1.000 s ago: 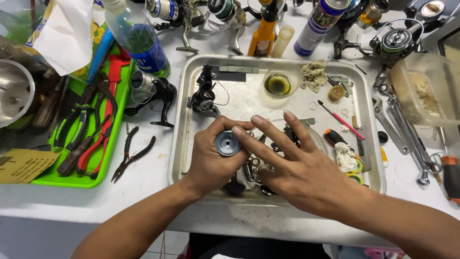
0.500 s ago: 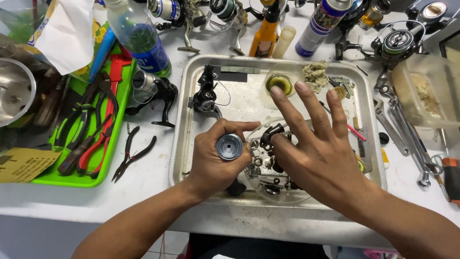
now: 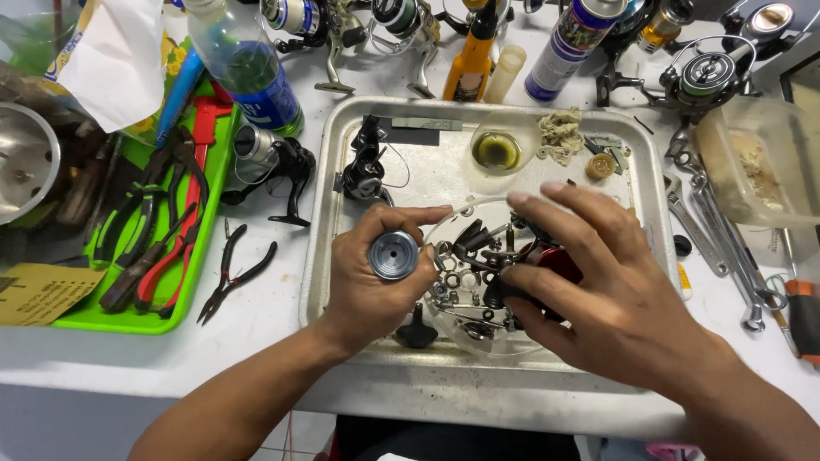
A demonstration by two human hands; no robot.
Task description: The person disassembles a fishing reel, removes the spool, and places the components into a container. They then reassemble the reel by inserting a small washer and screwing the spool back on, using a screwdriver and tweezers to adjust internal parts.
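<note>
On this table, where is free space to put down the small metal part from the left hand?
Bare tray floor lies between the black reel body and the oil dish. White tabletop beside the loose pliers is free too. The clear parts dish and green tray are crowded.

A white worktop (image 3: 273, 329), scuffed and stained, carries everything. At its middle, near the front edge, lies a metal tray (image 3: 342, 128) with raised rim. Left of it a green plastic tray (image 3: 184, 294) sits toward the left edge, and between the two lie black pliers (image 3: 232, 273) and a black fishing reel (image 3: 272, 166) on its side. A clear bottle (image 3: 248, 68) stands behind them. Along the back edge stand more reels (image 3: 312, 21), an orange bottle (image 3: 474, 55) and a spray can (image 3: 568, 51). Toward the right edge lie several wrenches (image 3: 726, 252) beside a clear plastic box (image 3: 756, 162). A brown card (image 3: 43, 294) lies at the front left corner, and a steel bowl (image 3: 26, 162) sits at the left edge.
</note>
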